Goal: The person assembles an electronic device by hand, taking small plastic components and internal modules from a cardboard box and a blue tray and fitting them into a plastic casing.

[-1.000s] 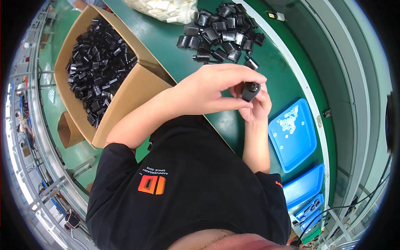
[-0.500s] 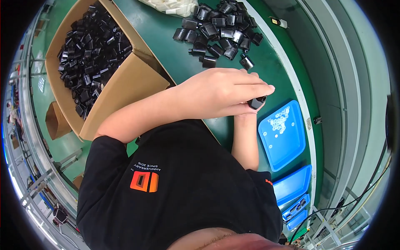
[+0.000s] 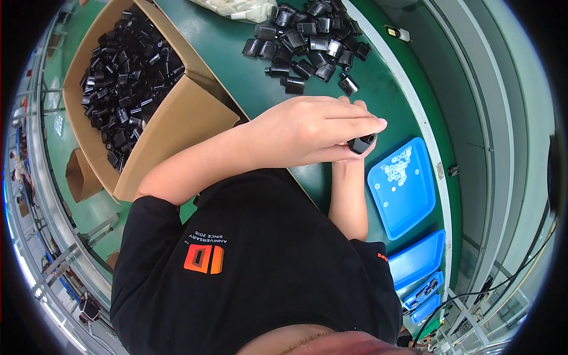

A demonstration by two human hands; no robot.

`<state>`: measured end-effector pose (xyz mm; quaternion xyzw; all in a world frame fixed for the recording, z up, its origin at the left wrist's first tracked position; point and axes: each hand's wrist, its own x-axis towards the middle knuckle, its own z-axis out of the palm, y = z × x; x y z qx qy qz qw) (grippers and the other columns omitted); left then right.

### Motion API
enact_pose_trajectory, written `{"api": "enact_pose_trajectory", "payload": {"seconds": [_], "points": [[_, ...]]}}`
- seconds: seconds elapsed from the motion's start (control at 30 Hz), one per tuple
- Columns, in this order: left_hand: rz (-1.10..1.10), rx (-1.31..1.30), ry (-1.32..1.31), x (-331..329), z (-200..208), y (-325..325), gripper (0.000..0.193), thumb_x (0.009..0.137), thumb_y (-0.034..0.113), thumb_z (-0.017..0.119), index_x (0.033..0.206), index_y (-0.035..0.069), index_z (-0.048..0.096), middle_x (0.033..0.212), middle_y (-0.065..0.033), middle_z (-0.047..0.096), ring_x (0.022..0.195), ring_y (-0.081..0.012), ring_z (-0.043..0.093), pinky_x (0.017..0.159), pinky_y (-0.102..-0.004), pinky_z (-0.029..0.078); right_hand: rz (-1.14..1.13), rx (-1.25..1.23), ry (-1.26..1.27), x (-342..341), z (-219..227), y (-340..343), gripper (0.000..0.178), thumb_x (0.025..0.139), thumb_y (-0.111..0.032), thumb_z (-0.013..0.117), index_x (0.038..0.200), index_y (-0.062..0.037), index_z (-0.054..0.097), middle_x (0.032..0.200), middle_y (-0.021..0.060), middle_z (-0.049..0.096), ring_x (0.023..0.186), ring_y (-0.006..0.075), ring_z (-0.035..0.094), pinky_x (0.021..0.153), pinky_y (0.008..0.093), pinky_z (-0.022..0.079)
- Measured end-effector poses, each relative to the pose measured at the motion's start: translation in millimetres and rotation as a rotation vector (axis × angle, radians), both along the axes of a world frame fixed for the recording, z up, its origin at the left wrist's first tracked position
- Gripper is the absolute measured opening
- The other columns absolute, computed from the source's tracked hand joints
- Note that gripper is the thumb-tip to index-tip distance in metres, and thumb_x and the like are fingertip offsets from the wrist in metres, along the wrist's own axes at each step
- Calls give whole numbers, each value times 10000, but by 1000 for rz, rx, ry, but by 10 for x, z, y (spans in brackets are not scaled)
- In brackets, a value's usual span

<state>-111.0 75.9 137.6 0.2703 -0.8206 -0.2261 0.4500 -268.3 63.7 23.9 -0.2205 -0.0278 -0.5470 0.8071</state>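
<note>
A small black plastic housing [image 3: 361, 144], with a hole in its end, sits between the thumb and fingers of my left hand [image 3: 316, 127], which is closed on it. My right hand [image 3: 348, 153] is under and behind the left one. Its wrist and a bit of the palm side show, but its fingers are mostly covered, so their grip cannot be made out. Beyond both hands lies a loose pile of similar black housings [image 3: 318, 42], the nearest single one [image 3: 349, 85] just past my fingertips.
An open cardboard box [image 3: 195, 109] full of black housings stands at the left. A blue tray [image 3: 408, 213] with small white rings [image 3: 397, 168] lies at the right, with more blue trays [image 3: 417, 260] nearer. A clear bag of pale parts [image 3: 239, 8] rests on the green table [image 3: 236, 65] at the far side.
My view has shifted slightly. Both hands stay together around the black housing in nearly the same pose, and nothing has been picked up or let go.
</note>
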Motion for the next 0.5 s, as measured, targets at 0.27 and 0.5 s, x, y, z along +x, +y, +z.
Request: {"api": "enact_pose_trajectory", "payload": {"seconds": [0.27,0.5], "points": [[-36,2,57,-7,-7,-45,572,740,184,829,1267,56,646,968,-72,699,818,-250,673,730,-342,554,-87,21,61,-17,137,51,331,853,-311,725,1056,-98,573,961,105,557,703,186,611,556,275,529],[-46,-21,33,-44,-14,-32,585,747,190,827,1282,47,640,899,-72,681,784,-231,660,707,-334,547,10,60,-77,-2,108,40,294,871,-302,715,1057,-124,574,955,98,553,714,181,613,561,266,532]]}}
